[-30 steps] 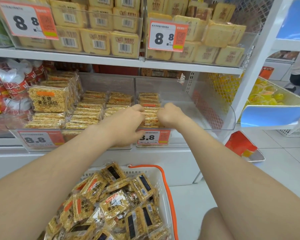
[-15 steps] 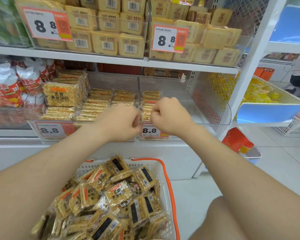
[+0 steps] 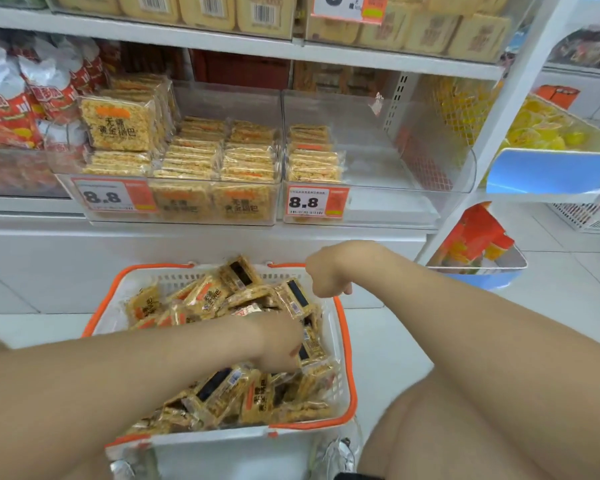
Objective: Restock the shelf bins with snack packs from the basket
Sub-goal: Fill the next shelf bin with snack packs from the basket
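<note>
Down low, my left arm crosses in from left. Left hand [image 3: 278, 344] plunged into basket [image 3: 347, 375], fingertips buried among snack packs [image 3: 222, 389]; gripping one or not, cannot tell. Right hand [image 3: 326, 278] hangs over basket's far rim, wrist bent, fingers curled under, nothing in them. Beyond, left bin [image 3: 229, 98] packed full; right bin [image 3: 413, 161] holds one short stack [image 3: 312, 157] against its left wall.

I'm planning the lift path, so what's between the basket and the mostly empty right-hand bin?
Head view: only the right hand and the white cabinet front lie between basket and bin.
</note>
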